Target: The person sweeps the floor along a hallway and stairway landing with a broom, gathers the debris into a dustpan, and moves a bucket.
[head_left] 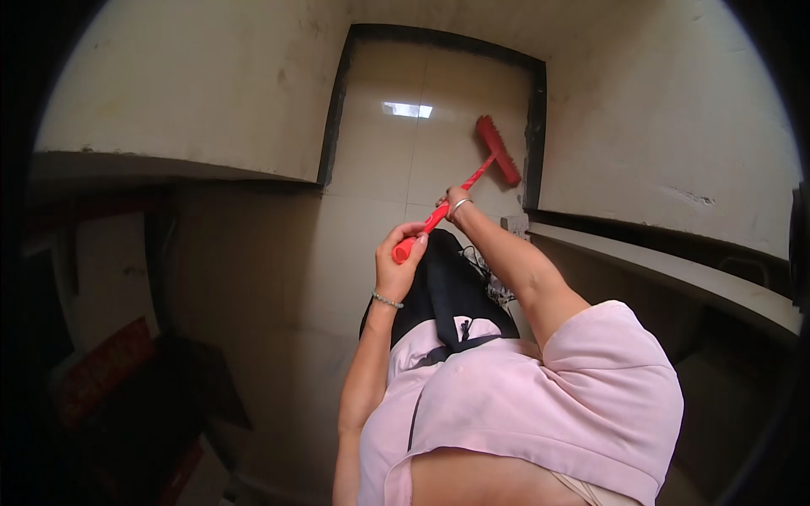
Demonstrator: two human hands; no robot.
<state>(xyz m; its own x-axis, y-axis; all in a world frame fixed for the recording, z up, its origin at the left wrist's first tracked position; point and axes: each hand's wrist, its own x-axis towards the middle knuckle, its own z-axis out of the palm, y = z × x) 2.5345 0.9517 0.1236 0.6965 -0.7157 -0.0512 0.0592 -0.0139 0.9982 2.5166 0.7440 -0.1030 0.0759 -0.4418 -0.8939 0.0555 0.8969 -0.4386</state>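
Observation:
A red broom (499, 152) slants away from my body, its bristle head on the tiled floor near the right-hand skirting. My left hand (399, 255) wraps round the top end of the handle, a beaded bracelet on its wrist. Further down, my right hand (456, 203) grips the same handle, with a silver bangle on that wrist. The bristles face right, toward the dark skirting (533, 135).
Pale walls close in the floor (371, 160) on the left, far and right sides. A long ledge (666, 261) runs along the right. Cables (477, 263) and a power strip (514, 224) lie beside my right leg. Dark furniture with red panels (105, 367) stands at the left.

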